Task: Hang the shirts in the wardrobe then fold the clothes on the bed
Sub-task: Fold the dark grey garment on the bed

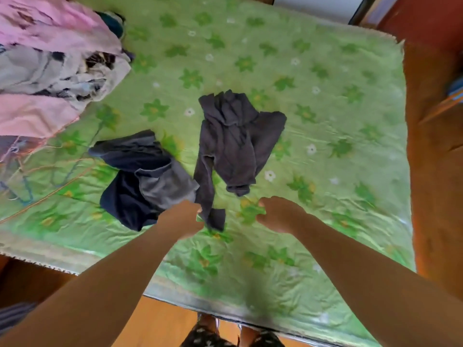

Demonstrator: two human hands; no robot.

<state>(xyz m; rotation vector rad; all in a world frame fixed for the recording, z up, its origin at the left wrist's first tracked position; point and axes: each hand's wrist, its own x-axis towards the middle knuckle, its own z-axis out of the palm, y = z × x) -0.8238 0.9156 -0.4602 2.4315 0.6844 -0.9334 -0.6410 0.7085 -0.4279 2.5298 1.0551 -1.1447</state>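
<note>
Left hand (184,217) grips a sleeve of the dark grey long-sleeved top (233,139) — right hand (278,214) curled nearby, its hold unclear.
Top lies crumpled on the green floral sheet (325,116), beside a navy-and-grey garment (140,176) — pink-and-beige clothes pile (45,58) far left.

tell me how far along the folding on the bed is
Done: nothing on the bed looks folded yet; the wardrobe is out of view. In hand: the left hand grips a sleeve of the crumpled dark long-sleeved top; the right hand is curled beside it, empty. Left: that top, the navy and grey garment, and the pink and beige pile.
</note>
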